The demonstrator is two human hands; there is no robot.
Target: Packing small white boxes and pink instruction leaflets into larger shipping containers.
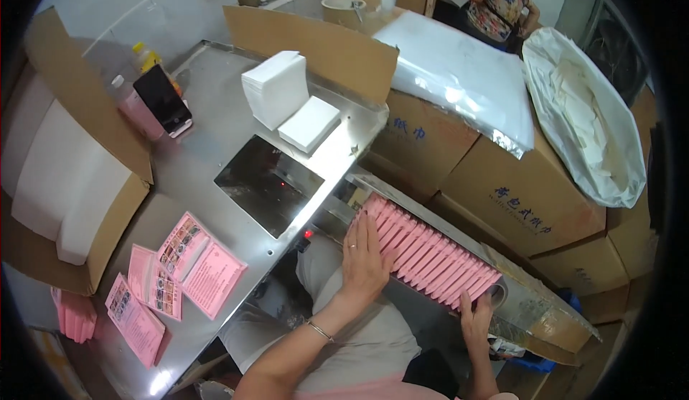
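Note:
A long row of pink tissue packets (430,255) stands on edge in a metal trough (531,314) at my right. My left hand (364,260) lies against the left end of the row, its fingers stretched out flat and its thumb along the near side. At the other end, my right hand (476,319) has its thumb and fingers around the last packets; some fingertips are hidden. On the metal table at the left lie several loose pink printed packets (214,276).
Two stacks of white tissues (276,87) stand beside a dark square panel (269,184) in the table. An open carton (108,141) is at the left, near a propped phone (163,100). Brown cartons (524,199) and a white sack (585,120) line the right. Another person (502,5) sits behind.

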